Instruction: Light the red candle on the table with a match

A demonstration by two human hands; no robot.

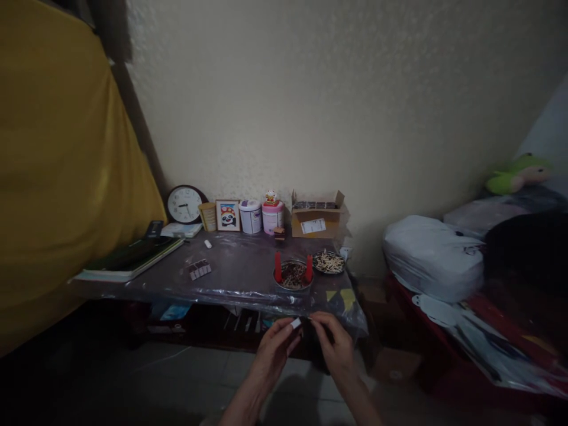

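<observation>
My left hand (274, 349) and my right hand (333, 346) meet just below the front edge of a low table (168, 284). Between their fingertips they pinch a small dark box with a white end (299, 325), likely a matchbox. Right above the hands a round dish (293, 276) holds dark bits and two red candles (278, 267). Beside it a second dish (329, 262) is full of pale matchsticks. A row of small boxes (199, 269) lies at the table's middle.
Along the wall stand a clock (184, 204), a framed panda picture (228, 215), two tins (261, 216) and an open cardboard box (317, 216). Books (128, 260) lie at the left. A yellow curtain (57, 165) hangs left; a bed with bags (432, 257) is right.
</observation>
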